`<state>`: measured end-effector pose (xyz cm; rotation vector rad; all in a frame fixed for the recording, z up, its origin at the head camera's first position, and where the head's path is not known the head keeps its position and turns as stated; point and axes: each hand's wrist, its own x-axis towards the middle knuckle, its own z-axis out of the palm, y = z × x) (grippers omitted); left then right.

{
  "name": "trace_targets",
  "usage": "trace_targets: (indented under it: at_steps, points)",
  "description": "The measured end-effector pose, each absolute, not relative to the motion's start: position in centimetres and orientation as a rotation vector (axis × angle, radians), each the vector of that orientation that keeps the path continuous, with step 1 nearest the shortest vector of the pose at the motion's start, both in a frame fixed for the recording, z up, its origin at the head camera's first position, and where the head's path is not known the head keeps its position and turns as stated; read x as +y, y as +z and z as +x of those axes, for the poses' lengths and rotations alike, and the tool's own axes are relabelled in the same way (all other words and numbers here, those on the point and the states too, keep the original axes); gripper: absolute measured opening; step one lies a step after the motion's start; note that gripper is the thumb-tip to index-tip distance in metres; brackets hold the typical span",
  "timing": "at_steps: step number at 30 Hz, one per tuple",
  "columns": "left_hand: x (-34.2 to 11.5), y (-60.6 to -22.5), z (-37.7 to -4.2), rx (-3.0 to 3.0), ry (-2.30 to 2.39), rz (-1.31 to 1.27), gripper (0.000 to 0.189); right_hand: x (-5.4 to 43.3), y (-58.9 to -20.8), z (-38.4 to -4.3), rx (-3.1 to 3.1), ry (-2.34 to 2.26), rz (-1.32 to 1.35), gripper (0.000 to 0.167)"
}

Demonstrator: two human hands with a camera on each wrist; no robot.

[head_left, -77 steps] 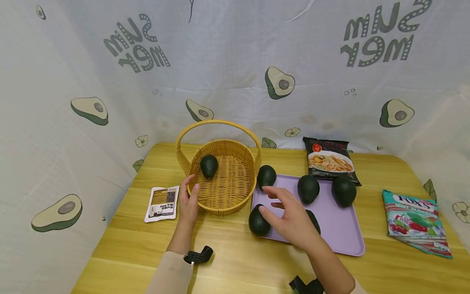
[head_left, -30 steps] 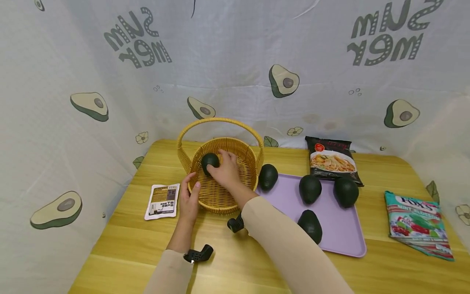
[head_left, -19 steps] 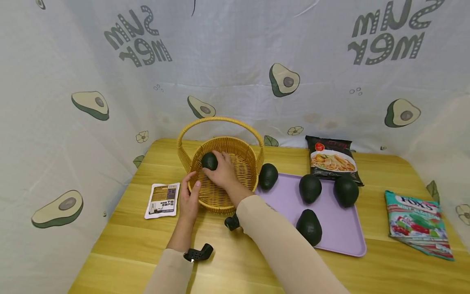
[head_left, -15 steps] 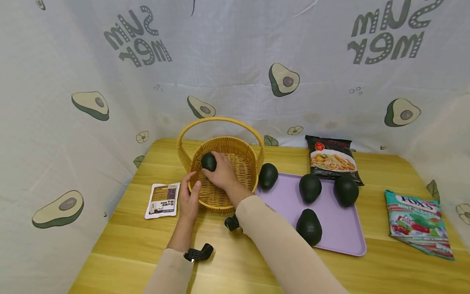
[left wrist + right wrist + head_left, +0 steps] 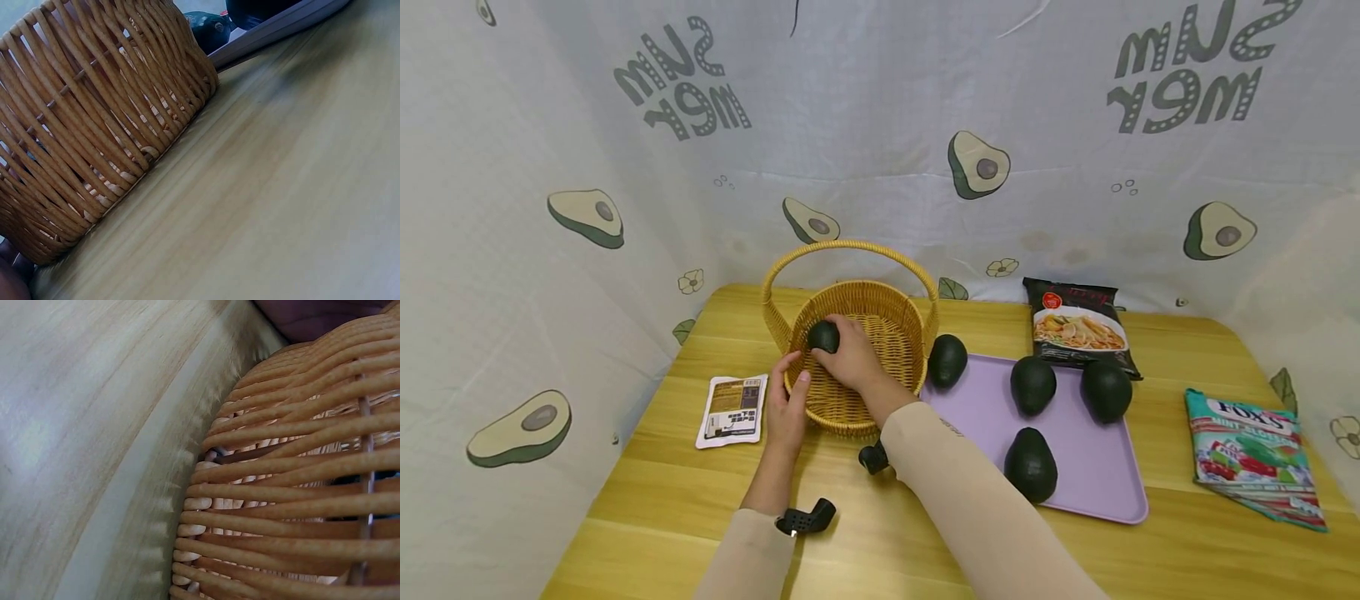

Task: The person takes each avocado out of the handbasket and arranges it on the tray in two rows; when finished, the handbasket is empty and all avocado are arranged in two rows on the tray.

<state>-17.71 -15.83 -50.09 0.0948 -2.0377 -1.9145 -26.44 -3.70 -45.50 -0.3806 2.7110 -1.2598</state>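
In the head view a yellow wicker basket (image 5: 865,410) with a tall arched handle stands on the table. My left hand (image 5: 786,417) rests against its left side, thumb and forefinger spread at the rim. Inside, my right hand (image 5: 853,358) grips a dark green avocado (image 5: 824,337) by the left wall. Whether another avocado lies beneath that hand is hidden. Right of the basket, several more avocados (image 5: 1032,465) sit on or at the edge of a lilac tray (image 5: 1101,479). Both wrist views mostly show the wicker wall (image 5: 106,106) and tabletop.
A white-edged packet (image 5: 732,411) lies left of the basket. Behind the tray is a black noodle packet (image 5: 1078,327), and a teal candy bag (image 5: 1255,458) lies at far right. A printed curtain (image 5: 880,108) hangs behind the wooden table (image 5: 850,542).
My right hand has gone from the tray's front left corner into the basket, and the avocado there has left that corner. Lately the gripped avocado shifted slightly left. My left hand stays put.
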Motion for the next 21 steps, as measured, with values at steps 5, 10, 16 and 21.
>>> trace_targets:
  at_steps: [5,10,16,21]
  points:
    - [-15.85,-50.11,-17.65,-2.041,-1.921,0.107,0.042,-3.70,-45.50,-26.39,2.719,-1.268,-0.371,0.064]
    - [-15.92,-50.23,-17.63,-2.045,-1.918,0.093,0.042,-3.66,-45.39,-26.30,2.735,-1.334,-0.341,0.064]
    - [-15.93,-50.39,-17.62,-2.052,-1.927,0.084,0.042,-3.59,-45.14,-26.17,2.763,-1.461,-0.318,0.064]
    - [-15.94,-50.26,-17.71,-2.038,-1.927,0.081,0.041,-3.62,-44.67,-26.08,2.784,-1.578,-0.333,0.062]
